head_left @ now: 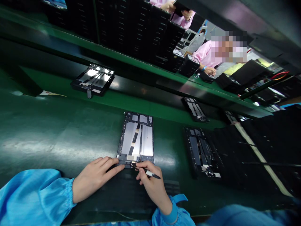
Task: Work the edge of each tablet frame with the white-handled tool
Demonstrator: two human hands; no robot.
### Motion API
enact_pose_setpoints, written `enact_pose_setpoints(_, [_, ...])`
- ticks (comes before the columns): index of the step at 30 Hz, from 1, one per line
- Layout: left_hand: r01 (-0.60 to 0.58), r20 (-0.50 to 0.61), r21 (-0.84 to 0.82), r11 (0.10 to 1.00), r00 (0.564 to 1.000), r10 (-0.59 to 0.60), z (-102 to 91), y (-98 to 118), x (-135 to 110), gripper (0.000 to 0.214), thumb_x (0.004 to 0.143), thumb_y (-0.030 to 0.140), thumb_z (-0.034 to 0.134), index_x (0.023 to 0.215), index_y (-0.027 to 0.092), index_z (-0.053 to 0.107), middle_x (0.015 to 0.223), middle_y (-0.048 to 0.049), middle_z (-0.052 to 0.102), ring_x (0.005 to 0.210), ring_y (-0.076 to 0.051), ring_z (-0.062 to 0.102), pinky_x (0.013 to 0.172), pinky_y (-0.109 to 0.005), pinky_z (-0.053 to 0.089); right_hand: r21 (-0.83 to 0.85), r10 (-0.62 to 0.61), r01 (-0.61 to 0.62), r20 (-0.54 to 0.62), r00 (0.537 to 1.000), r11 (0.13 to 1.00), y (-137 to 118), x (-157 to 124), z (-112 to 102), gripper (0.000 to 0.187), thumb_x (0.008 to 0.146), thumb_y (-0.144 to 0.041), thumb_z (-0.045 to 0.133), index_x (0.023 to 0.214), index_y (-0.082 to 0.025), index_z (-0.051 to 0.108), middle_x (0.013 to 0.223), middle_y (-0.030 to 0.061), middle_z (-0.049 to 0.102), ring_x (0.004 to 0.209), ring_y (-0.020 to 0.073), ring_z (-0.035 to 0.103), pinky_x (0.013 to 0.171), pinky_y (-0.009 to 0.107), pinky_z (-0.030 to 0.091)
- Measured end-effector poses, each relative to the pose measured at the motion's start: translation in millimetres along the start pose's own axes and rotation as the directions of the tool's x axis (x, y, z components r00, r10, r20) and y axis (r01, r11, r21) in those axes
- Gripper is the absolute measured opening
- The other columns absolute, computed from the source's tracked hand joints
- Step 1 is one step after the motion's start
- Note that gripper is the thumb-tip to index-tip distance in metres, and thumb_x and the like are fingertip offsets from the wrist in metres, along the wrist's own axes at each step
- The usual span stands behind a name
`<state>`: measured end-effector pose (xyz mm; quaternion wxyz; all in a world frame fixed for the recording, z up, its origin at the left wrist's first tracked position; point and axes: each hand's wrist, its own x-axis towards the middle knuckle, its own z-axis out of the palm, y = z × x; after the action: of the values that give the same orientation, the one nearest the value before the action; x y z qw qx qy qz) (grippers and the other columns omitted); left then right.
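An opened tablet chassis (138,138) with silvery battery panels and a black ribbon cable lies lengthwise on the green bench in front of me. My left hand (95,177) rests flat beside its near left corner, fingers stretched out and touching the frame's bottom edge. My right hand (150,182) is closed in a pinch on a thin black tool (150,173), whose tip sits at the chassis's near edge. Both arms wear blue sleeves.
Another dark chassis (202,153) lies to the right, one more (195,109) behind it, and one (93,79) on the belt at far left. Black trays (141,28) stack along the back. A person in pink (207,56) works across the line.
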<state>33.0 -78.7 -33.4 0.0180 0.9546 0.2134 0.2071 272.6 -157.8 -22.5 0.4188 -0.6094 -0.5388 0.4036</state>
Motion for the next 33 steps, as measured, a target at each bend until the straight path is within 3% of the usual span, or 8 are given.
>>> enact_pose_setpoints(6, [-0.014, -0.026, -0.039, 0.999, 1.000, 0.013, 6.3, -6.4, -8.4, 0.044, 0.098, 0.004, 0.041, 0.135, 0.021, 0.058, 0.119, -0.0087, 0.064, 0.099, -0.023, 0.059, 0.085, -0.034, 0.047, 0.093, 0.049, -0.039, -0.099, 0.994, 0.995, 4.5, -1.7, -2.7, 0.017, 0.095, -0.030, 0.058, 0.093, -0.020, 0.072, 0.074, 0.0021, 0.069, 0.052, 0.0127, 0.064, 0.046, 0.020, 0.054])
enact_pose_setpoints(11, [-0.046, -0.073, -0.087, 0.995, 0.997, 0.039, 8.9, -12.7, -15.1, 0.039, 0.108, 0.013, 0.031, 0.132, 0.020, 0.061, 0.121, -0.0084, 0.066, 0.100, -0.022, 0.059, 0.084, -0.034, 0.046, 0.114, -0.076, 0.072, 0.035, 0.996, 0.991, -4.5, -3.6, 4.3, 0.016, 0.096, -0.025, 0.060, 0.105, -0.022, 0.073, 0.090, 0.0048, 0.076, 0.066, 0.0159, 0.074, 0.061, 0.025, 0.060])
enact_pose_setpoints(14, [-0.041, -0.075, -0.092, 0.995, 0.997, 0.035, 8.2, -13.4, -14.0, 0.038, 0.109, 0.014, 0.031, 0.130, 0.020, 0.062, 0.120, -0.0077, 0.067, 0.098, -0.022, 0.060, 0.082, -0.035, 0.047, 0.052, -0.176, 0.173, 0.085, 0.981, 0.984, -11.0, -1.5, 6.8, 0.017, 0.095, -0.021, 0.060, 0.104, -0.022, 0.074, 0.096, 0.0048, 0.077, 0.073, 0.0166, 0.075, 0.076, 0.030, 0.060])
enact_pose_setpoints(17, [-0.044, -0.067, -0.096, 0.994, 0.997, 0.037, 6.5, -13.1, -11.2, 0.037, 0.109, 0.016, 0.031, 0.130, 0.021, 0.062, 0.119, -0.0077, 0.068, 0.098, -0.021, 0.060, 0.081, -0.035, 0.048, -0.003, -0.193, 0.195, 0.131, 0.972, 0.981, -14.1, 0.2, 6.8, 0.017, 0.095, -0.021, 0.059, 0.101, -0.021, 0.074, 0.093, 0.0041, 0.077, 0.071, 0.0161, 0.073, 0.078, 0.030, 0.058])
enact_pose_setpoints(21, [-0.037, -0.043, -0.106, 0.994, 0.999, 0.033, 2.9, -11.7, -6.2, 0.033, 0.107, 0.015, 0.038, 0.126, 0.020, 0.063, 0.117, -0.0080, 0.068, 0.097, -0.021, 0.061, 0.080, -0.034, 0.050, 0.000, -0.094, 0.095, 0.161, 0.982, 0.995, -11.2, -2.8, 5.4, 0.015, 0.094, -0.026, 0.060, 0.098, -0.020, 0.073, 0.077, 0.0023, 0.074, 0.063, 0.0164, 0.071, 0.068, 0.028, 0.059])
enact_pose_setpoints(27, [-0.052, -0.038, -0.147, 0.988, 0.998, 0.047, -11.0, -10.7, -12.3, 0.035, 0.101, 0.008, 0.042, 0.126, 0.019, 0.064, 0.118, -0.0086, 0.071, 0.100, -0.020, 0.064, 0.083, -0.031, 0.051, 0.326, 0.163, -0.172, 0.054, 0.985, 0.930, -8.4, -13.0, 0.5, 0.024, 0.087, -0.042, 0.073, 0.096, -0.021, 0.071, 0.097, 0.0096, 0.077, 0.063, 0.0177, 0.074, 0.045, 0.022, 0.057])
enact_pose_setpoints(30, [-0.107, -0.049, -0.231, 0.967, 0.994, 0.098, -20.7, -10.6, -27.9, 0.025, 0.101, 0.014, 0.050, 0.116, 0.021, 0.070, 0.111, -0.0064, 0.074, 0.101, -0.020, 0.065, 0.084, -0.030, 0.051, 0.403, 0.233, -0.244, 0.076, 0.969, 0.882, -7.8, -16.9, 2.4, 0.030, 0.079, -0.045, 0.081, 0.091, -0.019, 0.071, 0.091, 0.0090, 0.077, 0.059, 0.0162, 0.071, 0.043, 0.021, 0.056])
enact_pose_setpoints(33, [-0.089, -0.003, -0.252, 0.964, 0.996, 0.092, -24.1, -5.0, -41.9, 0.021, 0.103, 0.028, 0.054, 0.115, 0.027, 0.071, 0.118, -0.0022, 0.073, 0.107, -0.020, 0.064, 0.090, -0.032, 0.049, 0.433, 0.269, -0.275, 0.077, 0.960, 0.858, -5.9, -17.7, 11.2, 0.037, 0.078, -0.052, 0.081, 0.089, -0.019, 0.069, 0.076, 0.0043, 0.073, 0.049, 0.0125, 0.064, 0.040, 0.020, 0.053])
